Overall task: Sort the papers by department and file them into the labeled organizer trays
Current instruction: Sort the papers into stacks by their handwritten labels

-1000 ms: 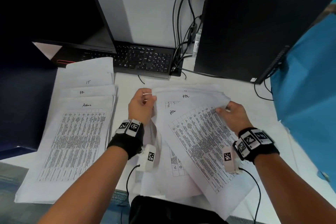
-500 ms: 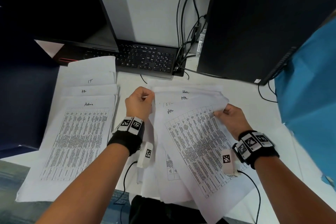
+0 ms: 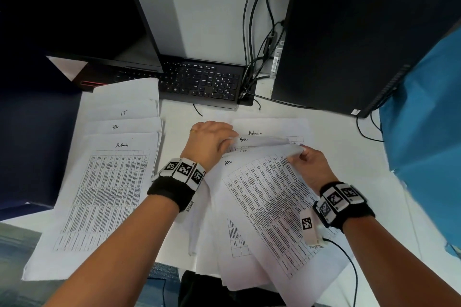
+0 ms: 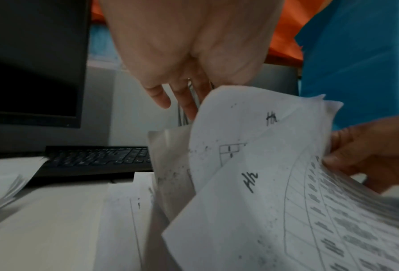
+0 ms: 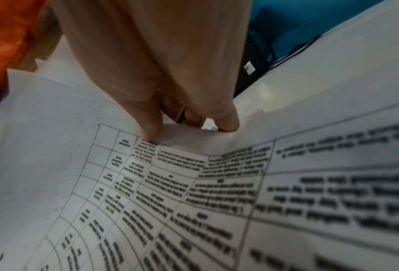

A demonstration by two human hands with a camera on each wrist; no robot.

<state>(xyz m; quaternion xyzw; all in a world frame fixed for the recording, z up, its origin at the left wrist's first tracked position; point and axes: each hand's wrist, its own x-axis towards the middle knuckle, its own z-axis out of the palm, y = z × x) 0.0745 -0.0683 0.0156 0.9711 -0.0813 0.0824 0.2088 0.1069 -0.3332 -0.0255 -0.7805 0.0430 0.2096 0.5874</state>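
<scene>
White printed sheets fan out under your two hands near the front edge of the bench [image 3: 336,137], on the near side of the black keyboard [image 3: 199,82]. Since a second ago your left hand [image 3: 209,142] has moved from a curled pinch at the left margin to reach across the top of the loose unsorted pile [image 3: 262,207]; its fingers are now fairly straight, slipping between sheets headed "HR", and whether they hold one cannot be told. Your right hand [image 3: 309,164] has kept its pinch, thumb on top and fingers beneath, on the upper right corner of the top HR sheet [image 5: 170,183], lifting it so the page bows upward. A sheet headed "Admin" [image 3: 272,129] has come into sight at the far end of the pile, toward the keyboard. This suggests you are gathering the HR pages together before moving them. Left of the pile, also on the near side of the keyboard, lie the sorted stacks [image 3: 117,157], headed IT, HR and Admin, overlapping one another. No organizer trays are visible.
</scene>
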